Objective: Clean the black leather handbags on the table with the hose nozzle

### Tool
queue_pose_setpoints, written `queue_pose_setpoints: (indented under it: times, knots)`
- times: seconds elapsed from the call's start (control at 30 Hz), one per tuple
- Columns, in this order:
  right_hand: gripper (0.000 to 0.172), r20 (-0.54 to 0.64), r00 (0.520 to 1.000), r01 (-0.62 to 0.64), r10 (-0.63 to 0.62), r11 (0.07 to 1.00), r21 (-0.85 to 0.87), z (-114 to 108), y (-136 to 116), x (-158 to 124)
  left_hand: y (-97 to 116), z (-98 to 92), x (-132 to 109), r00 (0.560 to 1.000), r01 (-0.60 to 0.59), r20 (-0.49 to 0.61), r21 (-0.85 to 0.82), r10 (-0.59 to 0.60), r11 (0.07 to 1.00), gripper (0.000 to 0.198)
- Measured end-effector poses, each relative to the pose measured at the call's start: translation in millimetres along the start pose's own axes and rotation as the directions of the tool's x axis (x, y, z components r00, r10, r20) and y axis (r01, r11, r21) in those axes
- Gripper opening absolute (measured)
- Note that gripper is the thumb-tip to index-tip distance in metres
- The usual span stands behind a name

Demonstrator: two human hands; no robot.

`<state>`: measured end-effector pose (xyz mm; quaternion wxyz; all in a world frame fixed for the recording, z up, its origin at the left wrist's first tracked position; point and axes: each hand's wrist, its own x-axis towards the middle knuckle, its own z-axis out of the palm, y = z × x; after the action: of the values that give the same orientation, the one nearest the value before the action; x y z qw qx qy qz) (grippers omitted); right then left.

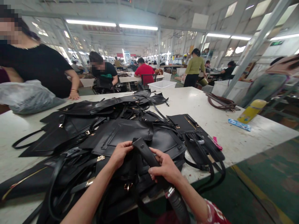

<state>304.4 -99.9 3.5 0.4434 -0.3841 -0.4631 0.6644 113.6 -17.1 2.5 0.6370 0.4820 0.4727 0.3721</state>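
My right hand (163, 166) is wrapped round a black flat-ended nozzle (146, 153), which joins a ribbed hose (178, 207) below a silver ring. The nozzle's end points up and to the left, close to the fingertips of my left hand (120, 153). Those fingers are pinched together at the edge of a black leather bag (133, 168); exactly which part they grip is hidden. Straps and a gold buckle hang on this bag at the table's near edge. Right behind my hands lies a black leather panel (123, 135) with a stitched pocket.
Black bags (58, 137) cover much of the white table (252, 149). To the right are a yellow bottle (252, 111), a blue-white packet (239, 124) and coiled brown straps (221, 102). A plastic bag (30, 96) sits left, beside a co-worker (39, 65). Other people work behind.
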Motion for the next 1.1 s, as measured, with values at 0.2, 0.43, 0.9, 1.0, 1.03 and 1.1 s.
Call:
queue_pose_setpoints:
  times: [0.2,0.43,0.9,1.0,1.03,1.1]
  knots:
    - [0.076,-0.133,0.986,0.104,-0.098,0.994,0.034,3,-24,15,0,-9.9,3,0.998,0.056,-0.019,-0.104,-0.059,0.993,0.029]
    - [0.075,-0.072,0.997,-0.02,0.022,1.0,0.024,10,0,-31,-2,-15.8,4,0.999,0.04,-0.005,-0.151,-0.041,0.988,0.029]
    - [0.074,-0.01,0.999,-0.04,0.04,0.998,-0.047,32,-3,-14,-3,-9.2,-24,0.974,-0.198,0.095,-0.071,0.204,0.978,0.034]
    - [0.074,0.026,0.999,-0.028,0.029,0.999,-0.039,33,-12,-4,-3,-10.5,-26,0.979,-0.204,0.023,-0.022,0.205,0.979,0.035]
    - [0.074,0.033,0.999,-0.014,0.015,0.999,-0.031,33,-15,-1,-3,-10.8,-26,0.98,-0.198,0.013,-0.012,0.198,0.98,0.035]
    - [0.071,0.04,0.999,0.022,-0.021,1.0,-0.019,34,-22,7,-3,-10.6,-27,0.982,-0.186,0.019,-0.013,0.186,0.982,0.037]
